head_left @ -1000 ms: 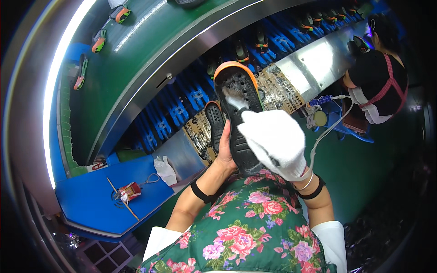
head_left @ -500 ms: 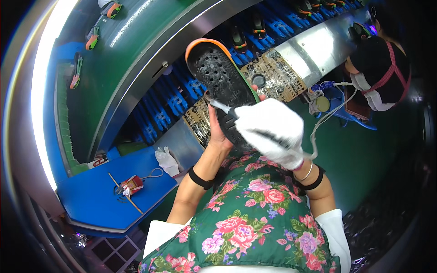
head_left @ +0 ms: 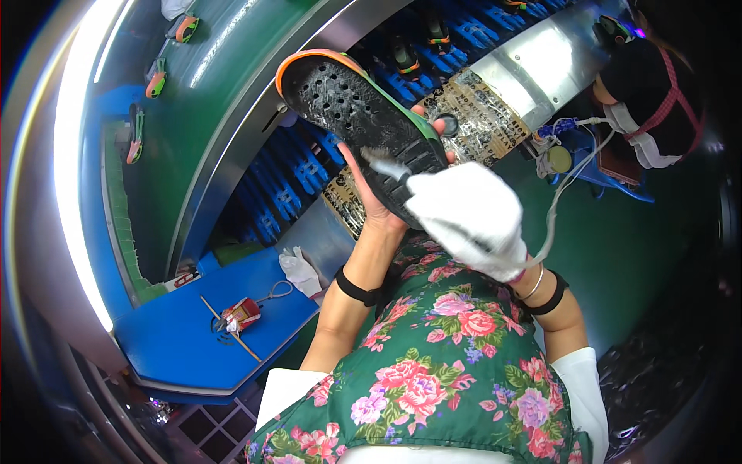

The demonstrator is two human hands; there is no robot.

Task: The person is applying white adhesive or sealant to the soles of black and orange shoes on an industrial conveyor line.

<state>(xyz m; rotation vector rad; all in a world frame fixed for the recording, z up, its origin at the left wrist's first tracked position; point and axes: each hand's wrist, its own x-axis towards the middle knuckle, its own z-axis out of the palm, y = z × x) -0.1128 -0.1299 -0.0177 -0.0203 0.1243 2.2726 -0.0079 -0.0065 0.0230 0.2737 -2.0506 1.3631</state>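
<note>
My bare left hand (head_left: 372, 203) grips a shoe sole (head_left: 328, 97) from below, its thumb along the left edge and its fingertips showing past the right edge. The sole is black with an orange rim at the far end, green along the side and small round holes; whitish wet smears cover part of it. In my right hand (head_left: 468, 216), which wears a white glove, is a small brush (head_left: 386, 165). Its pale bristles rest on or just over the middle of the sole. The glove hides most of the handle.
At lower left, a blue table (head_left: 166, 340) bears a red can (head_left: 246, 311) with a stick across it and a white crumpled cloth (head_left: 300, 271). Shoes ride a green conveyor (head_left: 236, 54). Blue racks (head_left: 282, 182) lie beyond my hands. A co-worker (head_left: 645, 93) sits at right beside a hose (head_left: 550, 220).
The sole has shifted to the left and tilted further that way in my left hand. The brush has moved slightly down and right along it.
</note>
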